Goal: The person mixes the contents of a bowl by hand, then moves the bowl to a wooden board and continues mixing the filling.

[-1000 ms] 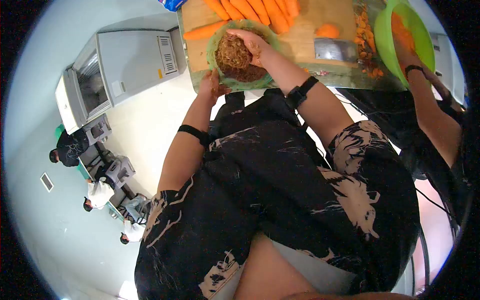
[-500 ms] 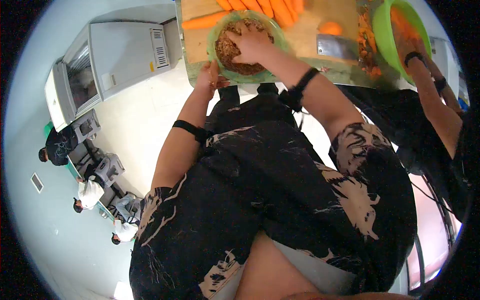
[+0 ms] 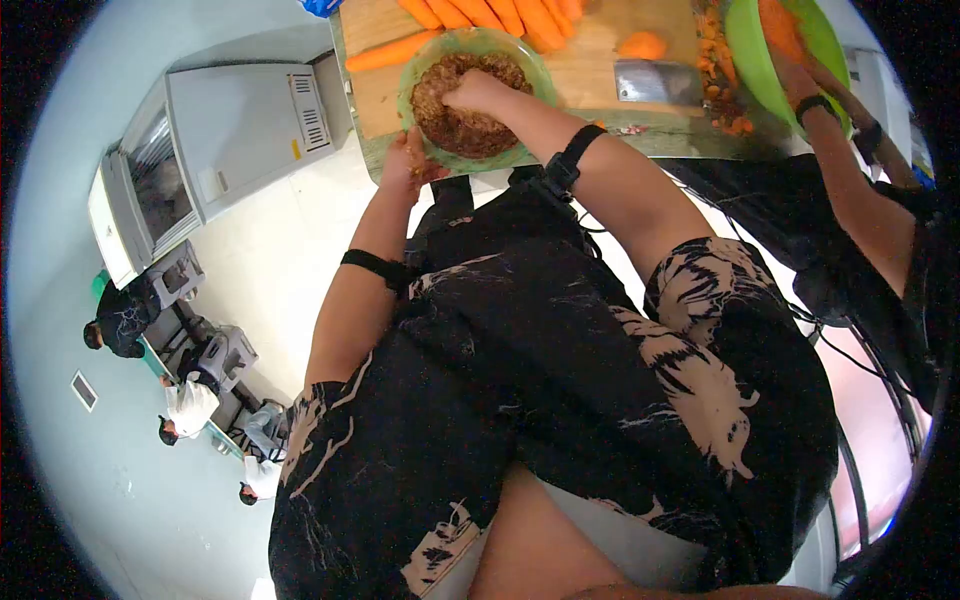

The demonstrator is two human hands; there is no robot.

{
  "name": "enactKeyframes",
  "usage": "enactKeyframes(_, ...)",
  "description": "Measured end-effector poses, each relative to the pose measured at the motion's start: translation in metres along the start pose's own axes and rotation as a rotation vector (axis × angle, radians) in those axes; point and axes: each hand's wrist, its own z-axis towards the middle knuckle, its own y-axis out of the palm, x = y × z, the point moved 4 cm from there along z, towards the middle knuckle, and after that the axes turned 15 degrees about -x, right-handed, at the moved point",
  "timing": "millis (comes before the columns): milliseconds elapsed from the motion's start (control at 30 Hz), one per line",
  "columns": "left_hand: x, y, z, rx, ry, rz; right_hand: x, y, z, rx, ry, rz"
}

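Note:
A pale green, see-through bowl (image 3: 543, 78) holds a brown, crumbly mixture that looks like minced meat (image 3: 470, 133). My right hand (image 3: 480, 92) is in the bowl, closed like a fist and pressed into the mince, its fingertips hidden. At the bowl's near left rim, my left hand (image 3: 407, 165) grips the edge, with bits of food stuck on it. The bowl stands on a wooden cutting board (image 3: 590, 90) near the front edge of the table.
Whole carrots (image 3: 500, 15) lie behind the bowl. Right of it are a cleaver blade (image 3: 657, 82), a carrot piece (image 3: 642, 45) and orange scraps (image 3: 715, 90). Another person's hands (image 3: 795, 80) work in a green basin (image 3: 745, 50) with orange shreds. A white cabinet (image 3: 235, 130) stands left.
My right hand's fingers were spread over the mince and are now curled into a fist in it. My left hand stays at the rim. The view has shifted slightly.

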Motion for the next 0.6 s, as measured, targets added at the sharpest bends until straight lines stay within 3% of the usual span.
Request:
enactKeyframes(67, 0.004, 0.003, -0.001, -0.006, 0.007, 0.002, -0.009, -0.005, 0.002, -0.067, -0.107, 0.082)
enactKeyframes(167, 0.007, 0.008, -0.006, -0.002, 0.037, 0.015, -0.056, -0.013, -0.055, -0.099, -0.213, -0.251)
enactKeyframes(267, 0.001, 0.0, 0.002, -0.028, 0.026, 0.031, -0.09, -0.016, -0.12, -0.087, 0.153, -0.691)
enactKeyframes(367, 0.003, 0.002, 0.0, -0.048, 0.044, 0.028, -0.096, -0.003, -0.115, -0.106, 0.164, -0.757)
enactKeyframes(500, -0.001, 0.0, -0.001, -0.066, 0.056, 0.018, -0.055, -0.004, -0.087, -0.148, 0.082, -0.56)
enactKeyframes(600, 0.002, 0.003, -0.004, -0.08, 0.041, -0.002, -0.02, 0.003, -0.081, 0.057, -0.006, -0.565)
